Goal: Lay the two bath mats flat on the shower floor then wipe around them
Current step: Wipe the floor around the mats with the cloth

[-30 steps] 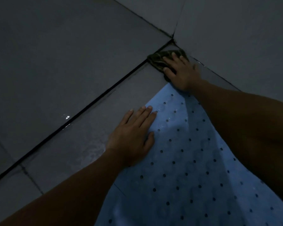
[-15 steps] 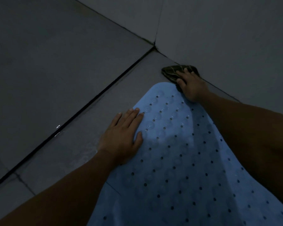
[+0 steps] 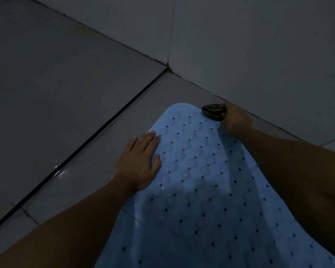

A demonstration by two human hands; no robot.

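My left hand (image 3: 138,163) lies flat, fingers straight, pressing the blue bath mat's (image 3: 197,190) near edge; my right hand (image 3: 235,119) reaches ahead, fingers curled round a dark cloth (image 3: 213,111). The cloth touches the mat's far corner, near the wall (image 3: 259,55).

Two bare forearms in view, no sleeves visible up to the frame edge. Left hand (image 3: 138,163) bare: no ring, watch or glove, nails short and pale. Right hand (image 3: 235,120) also looks bare, though dim light leaves its fingers (image 3: 225,109) hard to make out.
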